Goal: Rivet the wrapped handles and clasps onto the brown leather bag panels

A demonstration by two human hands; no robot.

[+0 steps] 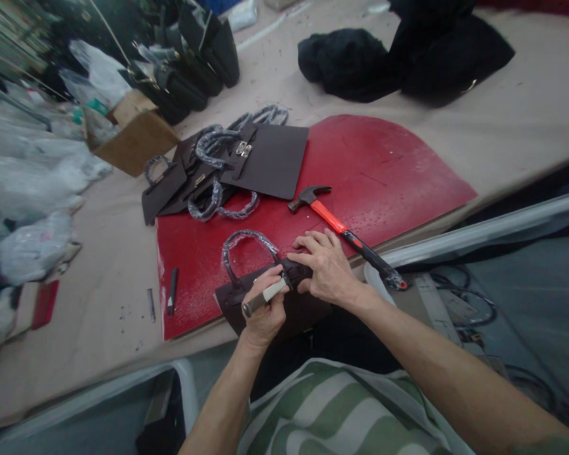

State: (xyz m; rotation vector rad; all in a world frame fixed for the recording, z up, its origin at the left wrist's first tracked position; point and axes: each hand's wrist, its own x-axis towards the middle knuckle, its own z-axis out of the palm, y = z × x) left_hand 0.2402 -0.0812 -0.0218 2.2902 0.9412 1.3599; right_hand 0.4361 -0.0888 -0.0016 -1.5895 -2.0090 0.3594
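A dark brown leather handbag panel (237,297) with a plastic-wrapped loop handle (249,235) lies at the front edge of a red mat. My left hand (264,309) is closed around a hand tool (270,294) with a cream handle and a metal-looking end. The tool's far end meets the leather by my right fingers; its tip is hidden, so I cannot tell its kind. With fingers over the leather and thumb below them, my right hand (329,268) grips the panel. A claw hammer (334,221) with an orange and black handle rests beyond that hand.
More brown bag panels (270,158) with wrapped handles are piled on the red mat (384,164). A black stick-like tool (172,291) and a small metal rod (150,304) lie at left. Further off are a cardboard box (133,139), black bags (194,69) and black cloth (346,60).
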